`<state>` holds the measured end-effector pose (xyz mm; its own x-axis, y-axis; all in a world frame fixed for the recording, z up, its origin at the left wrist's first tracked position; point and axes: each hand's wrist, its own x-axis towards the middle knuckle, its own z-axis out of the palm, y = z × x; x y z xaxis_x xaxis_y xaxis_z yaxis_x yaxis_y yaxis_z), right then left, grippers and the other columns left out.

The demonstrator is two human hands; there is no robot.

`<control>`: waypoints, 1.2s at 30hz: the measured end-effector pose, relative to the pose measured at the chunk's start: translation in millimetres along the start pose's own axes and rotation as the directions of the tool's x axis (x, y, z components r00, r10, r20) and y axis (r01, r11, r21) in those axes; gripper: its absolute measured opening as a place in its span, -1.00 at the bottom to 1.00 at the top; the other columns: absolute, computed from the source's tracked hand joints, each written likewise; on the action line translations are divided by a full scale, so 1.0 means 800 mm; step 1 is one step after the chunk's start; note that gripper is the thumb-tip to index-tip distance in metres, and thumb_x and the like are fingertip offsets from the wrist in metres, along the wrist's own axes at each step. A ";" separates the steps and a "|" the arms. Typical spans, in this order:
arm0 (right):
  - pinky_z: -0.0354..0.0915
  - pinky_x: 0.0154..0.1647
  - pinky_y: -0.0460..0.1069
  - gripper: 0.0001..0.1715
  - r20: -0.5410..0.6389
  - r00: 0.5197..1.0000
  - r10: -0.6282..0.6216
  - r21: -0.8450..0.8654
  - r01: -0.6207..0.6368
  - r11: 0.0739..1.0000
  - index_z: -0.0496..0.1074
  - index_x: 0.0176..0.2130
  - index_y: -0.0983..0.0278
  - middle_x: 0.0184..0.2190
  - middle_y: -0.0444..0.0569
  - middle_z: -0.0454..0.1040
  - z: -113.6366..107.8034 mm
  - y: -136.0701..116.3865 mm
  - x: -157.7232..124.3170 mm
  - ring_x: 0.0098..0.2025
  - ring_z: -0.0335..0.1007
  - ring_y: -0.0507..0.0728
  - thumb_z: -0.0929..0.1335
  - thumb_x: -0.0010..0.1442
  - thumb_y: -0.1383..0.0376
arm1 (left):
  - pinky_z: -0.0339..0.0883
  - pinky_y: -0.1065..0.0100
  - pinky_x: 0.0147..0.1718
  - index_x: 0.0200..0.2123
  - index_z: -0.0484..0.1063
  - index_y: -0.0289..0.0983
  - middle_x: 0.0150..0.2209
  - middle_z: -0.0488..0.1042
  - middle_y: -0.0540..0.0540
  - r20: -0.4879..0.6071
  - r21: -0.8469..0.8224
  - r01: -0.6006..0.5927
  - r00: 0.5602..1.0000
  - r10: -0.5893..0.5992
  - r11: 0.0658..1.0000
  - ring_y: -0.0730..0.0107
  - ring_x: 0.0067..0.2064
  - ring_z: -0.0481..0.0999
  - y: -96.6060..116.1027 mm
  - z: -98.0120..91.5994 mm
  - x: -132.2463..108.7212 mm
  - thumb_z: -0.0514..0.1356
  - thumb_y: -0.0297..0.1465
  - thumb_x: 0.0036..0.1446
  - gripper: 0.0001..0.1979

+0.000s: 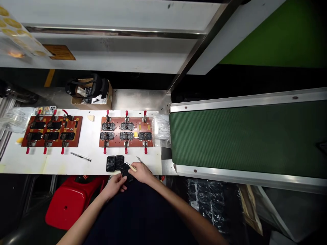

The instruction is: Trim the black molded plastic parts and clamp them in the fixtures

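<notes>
My left hand (117,185) is closed on the edge of a flat black plastic part (125,173), held tilted at the table's front edge. My right hand (141,173) pinches a small cream-coloured piece (133,168) against that part's upper side; what the piece is, I cannot make out. A thin pointed metal tool (141,160) shows beside the right hand; whether it is held or lying down, I cannot tell. Two more black plastic parts, a left one (110,164) and a right one (119,161), lie just beyond my hands.
Two reddish-brown fixture boards, a right one (116,141) and a left one (56,143), carry black parts under red-handled clamps. A utility knife (80,157) lies between. To the right runs a green conveyor belt (245,136). A cardboard box (104,102) stands behind; a red stool (66,204) is below left.
</notes>
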<state>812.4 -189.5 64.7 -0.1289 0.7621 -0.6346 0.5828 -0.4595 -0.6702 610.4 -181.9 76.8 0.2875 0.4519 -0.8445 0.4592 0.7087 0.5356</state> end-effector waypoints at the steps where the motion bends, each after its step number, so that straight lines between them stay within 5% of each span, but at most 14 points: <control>1: 0.14 -0.36 -0.11 -0.78 -0.007 1.000 0.010 0.007 -0.010 1.000 0.45 -0.29 0.24 -0.38 -0.13 0.53 0.006 0.001 0.010 -0.34 0.40 0.06 0.35 0.23 0.13 | 0.43 0.09 -0.12 -0.23 0.46 -0.28 -0.30 0.51 -0.13 -0.101 0.080 -0.021 0.994 0.029 0.997 0.06 -0.18 0.59 -0.005 -0.012 0.006 0.27 -0.08 0.11 -0.63; 5: 0.18 -0.31 -0.10 -0.76 -0.022 0.996 0.089 0.030 -0.088 0.996 0.47 -0.23 0.25 -0.29 -0.07 0.55 0.039 -0.001 0.051 -0.26 0.44 0.10 0.32 0.26 0.14 | 0.28 -0.07 0.05 -0.01 0.30 -0.26 -0.05 0.39 -0.25 -0.438 0.325 -0.030 0.881 0.178 0.945 -0.09 0.07 0.43 -0.026 -0.066 0.036 0.10 -0.10 0.23 -0.59; 8: 0.23 -0.28 -0.07 -0.73 -0.026 0.986 0.167 0.033 -0.166 0.986 0.46 -0.17 0.26 -0.23 -0.01 0.55 0.064 -0.006 0.074 -0.21 0.46 0.14 0.28 0.30 0.15 | 0.29 -0.08 0.06 0.12 0.22 -0.35 0.04 0.35 -0.35 -0.475 0.429 -0.019 0.846 0.243 0.903 -0.10 0.08 0.43 -0.044 -0.091 0.063 0.10 -0.19 0.22 -0.51; 16: 0.25 -0.14 -0.03 -0.66 -0.065 0.976 0.208 0.017 -0.207 0.978 0.34 0.04 0.23 -0.06 0.01 0.52 0.087 -0.008 0.085 -0.06 0.45 0.19 0.27 0.32 0.17 | 0.32 0.06 0.09 0.17 0.22 -0.41 0.06 0.43 -0.38 -0.360 0.600 -0.070 0.866 0.348 0.797 -0.02 0.14 0.43 -0.083 -0.100 0.097 0.05 -0.36 0.23 -0.54; 24: 0.23 -0.14 -0.07 -0.66 -0.097 0.989 0.108 0.050 -0.104 0.993 0.32 0.05 0.20 -0.09 -0.04 0.53 0.093 0.008 0.076 -0.09 0.45 0.14 0.30 0.28 0.23 | 0.39 0.04 0.03 0.22 0.15 -0.44 0.02 0.44 -0.38 -0.315 0.755 -0.073 0.832 0.457 0.652 -0.04 0.08 0.49 -0.077 -0.101 0.090 0.04 -0.27 0.28 -0.48; 28: 0.24 -0.13 -0.05 -0.68 -0.147 0.982 0.117 0.060 -0.109 0.992 0.33 0.04 0.20 -0.07 -0.02 0.52 0.098 0.029 0.067 -0.08 0.46 0.15 0.29 0.28 0.25 | 0.24 -0.09 0.15 0.36 -0.12 -0.49 0.22 0.22 -0.52 -0.233 0.867 -0.095 0.791 0.566 0.489 -0.17 0.26 0.28 -0.056 -0.090 0.078 0.04 -0.17 0.29 -0.25; 32: 0.24 -0.14 -0.03 -0.67 -0.181 0.974 0.140 0.051 -0.133 0.990 0.34 0.01 0.21 -0.10 -0.02 0.53 0.093 0.058 0.053 -0.10 0.47 0.17 0.31 0.24 0.26 | -0.01 -0.05 0.30 0.40 -0.08 -0.35 0.36 0.10 -0.39 0.021 0.939 -0.228 0.784 0.620 0.257 -0.06 0.38 0.07 -0.033 -0.071 0.079 0.08 -0.22 0.28 -0.28; 36: 0.24 -0.19 -0.01 -0.68 -0.189 0.969 0.157 0.026 -0.155 0.988 0.37 -0.03 0.21 -0.15 -0.02 0.54 0.085 0.077 0.045 -0.13 0.47 0.19 0.34 0.20 0.25 | -0.31 -0.13 0.36 0.42 -0.10 -0.35 0.43 -0.07 -0.38 0.226 0.947 -0.316 0.779 0.585 0.055 -0.13 0.45 -0.20 -0.022 -0.052 0.097 0.29 -0.13 0.05 -0.01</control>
<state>789.2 -221.9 -25.7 0.1180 0.7525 -0.6479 0.5746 -0.5839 -0.5735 589.9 -136.8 2.3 0.6827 0.6440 -0.3451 0.7303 -0.6170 0.2932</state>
